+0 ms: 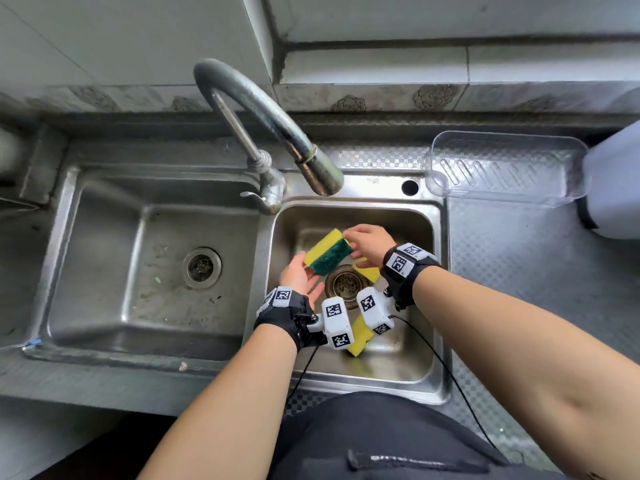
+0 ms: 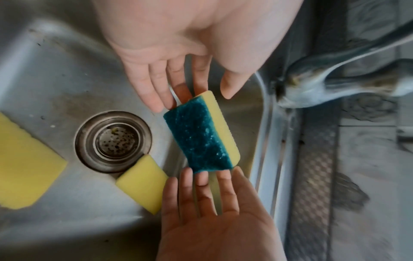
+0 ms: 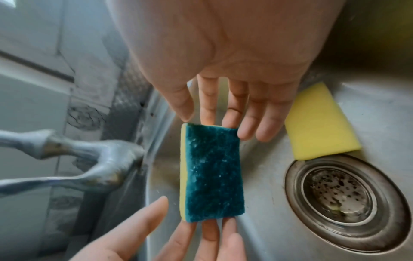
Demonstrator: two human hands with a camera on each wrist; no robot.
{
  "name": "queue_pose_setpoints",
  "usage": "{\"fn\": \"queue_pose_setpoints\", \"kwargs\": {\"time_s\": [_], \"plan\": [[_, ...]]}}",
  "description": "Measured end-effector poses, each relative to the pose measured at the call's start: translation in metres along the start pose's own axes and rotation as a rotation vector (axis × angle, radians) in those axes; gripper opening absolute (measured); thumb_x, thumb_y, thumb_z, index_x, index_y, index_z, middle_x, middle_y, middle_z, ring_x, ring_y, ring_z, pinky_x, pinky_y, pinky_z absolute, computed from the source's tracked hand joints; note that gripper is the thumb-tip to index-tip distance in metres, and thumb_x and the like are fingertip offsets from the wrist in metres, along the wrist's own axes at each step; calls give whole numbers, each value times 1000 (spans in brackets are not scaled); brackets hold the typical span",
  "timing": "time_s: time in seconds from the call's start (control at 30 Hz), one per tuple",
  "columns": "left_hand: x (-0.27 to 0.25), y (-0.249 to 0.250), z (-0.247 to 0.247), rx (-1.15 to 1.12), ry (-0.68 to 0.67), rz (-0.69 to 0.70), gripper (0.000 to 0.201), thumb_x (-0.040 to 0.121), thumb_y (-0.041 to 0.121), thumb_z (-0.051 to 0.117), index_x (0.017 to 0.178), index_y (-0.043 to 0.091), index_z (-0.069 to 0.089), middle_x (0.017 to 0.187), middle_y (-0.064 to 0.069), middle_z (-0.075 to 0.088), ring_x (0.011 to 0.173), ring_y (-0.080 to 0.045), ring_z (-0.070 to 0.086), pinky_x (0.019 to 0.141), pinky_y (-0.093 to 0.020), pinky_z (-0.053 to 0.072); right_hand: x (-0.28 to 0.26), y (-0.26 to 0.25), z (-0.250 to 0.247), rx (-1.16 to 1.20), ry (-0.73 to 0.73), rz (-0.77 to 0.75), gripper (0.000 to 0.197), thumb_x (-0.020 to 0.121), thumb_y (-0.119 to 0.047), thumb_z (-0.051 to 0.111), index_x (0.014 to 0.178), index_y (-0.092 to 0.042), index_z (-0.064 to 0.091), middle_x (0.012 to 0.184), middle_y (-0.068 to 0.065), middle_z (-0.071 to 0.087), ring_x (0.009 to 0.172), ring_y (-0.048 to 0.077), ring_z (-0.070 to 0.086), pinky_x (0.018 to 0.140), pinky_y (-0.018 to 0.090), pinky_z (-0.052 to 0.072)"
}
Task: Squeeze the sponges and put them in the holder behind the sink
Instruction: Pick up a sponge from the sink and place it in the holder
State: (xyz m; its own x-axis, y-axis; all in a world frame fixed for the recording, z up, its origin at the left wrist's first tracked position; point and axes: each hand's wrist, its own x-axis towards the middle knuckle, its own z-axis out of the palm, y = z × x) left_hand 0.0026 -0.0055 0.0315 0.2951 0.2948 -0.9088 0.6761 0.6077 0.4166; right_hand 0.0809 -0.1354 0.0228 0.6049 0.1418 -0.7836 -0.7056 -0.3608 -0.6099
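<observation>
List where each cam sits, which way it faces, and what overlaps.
Head: on the head, facing down into the sink; both forearms, left hand and right hand show.
Left wrist: looks along the left hand at the sponge; right fingers opposite.
Right wrist: looks along the right hand at the sponge; left fingers opposite.
Shared: sponge, drain.

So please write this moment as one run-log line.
phase: squeeze | left hand + right hand: hold green-yellow sponge by its ends over sink | two yellow sponges in basin | holder: no sponge
</observation>
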Motion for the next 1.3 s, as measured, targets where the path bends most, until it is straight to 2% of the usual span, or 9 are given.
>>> {"fn": "queue_pose_setpoints", "kwargs": {"time_s": [0.17,0.3,0.43,0.57,0.7,1.0,1.1,1.23,1.3], "plan": [[-28,2,7,125,5,221,25,81,18,63,104,13,67,120,-13,65,98,-24,62,89,-34,54,-35,-8,-18,178,34,-36,12,87,-26,63,80,-17,58,71,3,50,56,15,47,47,22,44],[-47,-3,13,101,-35,300,8,83,13,64,89,16,68,109,-13,65,97,-28,66,63,-30,57,-57,-5,-34,198,114,-130,13,81,-16,69,73,-18,59,77,5,59,62,15,56,55,24,54],[-66,0,27,86,-66,378,4,83,9,65,87,11,66,92,-8,59,81,-16,58,69,-34,58,-81,-6,-53,274,147,-192,11,82,-2,65,79,-12,62,73,4,59,62,14,56,46,14,51],[-86,11,57,106,-117,503,15,82,5,67,96,10,63,91,-6,62,88,-21,61,79,-37,57,-99,-16,-79,329,199,-242,14,83,1,64,95,-6,65,88,10,64,78,19,63,61,21,55],[-101,27,95,210,-189,609,26,82,5,67,107,1,67,99,-10,67,90,-24,64,85,-39,57,-107,-33,-111,369,271,-298,16,84,1,62,78,-14,64,86,9,63,71,15,60,62,24,52],[-111,46,164,553,-215,810,29,77,15,69,106,12,70,100,-6,72,94,-23,69,89,-41,56,-105,-52,-172,429,324,-325,9,83,-8,65,79,-15,66,88,10,64,76,21,61,62,28,51],[-114,50,184,744,-226,885,33,80,15,63,112,13,69,108,-3,72,101,-20,67,95,-33,52,-93,-55,-190,491,344,-294,13,85,-6,60,75,-14,63,84,12,60,71,22,60,59,29,55],[-103,50,201,878,-239,887,36,81,11,59,116,13,69,114,-5,72,105,-20,67,99,-34,50,-75,-54,-208,348,362,-259,17,87,-12,58,73,-20,56,95,12,59,79,23,59,87,39,55],[-94,48,207,905,-239,864,39,80,10,59,117,14,68,115,-5,72,105,-20,67,99,-35,50,-65,-55,-211,283,379,-244,17,86,-16,60,70,-21,57,85,10,59,71,22,57,78,36,53]]}}
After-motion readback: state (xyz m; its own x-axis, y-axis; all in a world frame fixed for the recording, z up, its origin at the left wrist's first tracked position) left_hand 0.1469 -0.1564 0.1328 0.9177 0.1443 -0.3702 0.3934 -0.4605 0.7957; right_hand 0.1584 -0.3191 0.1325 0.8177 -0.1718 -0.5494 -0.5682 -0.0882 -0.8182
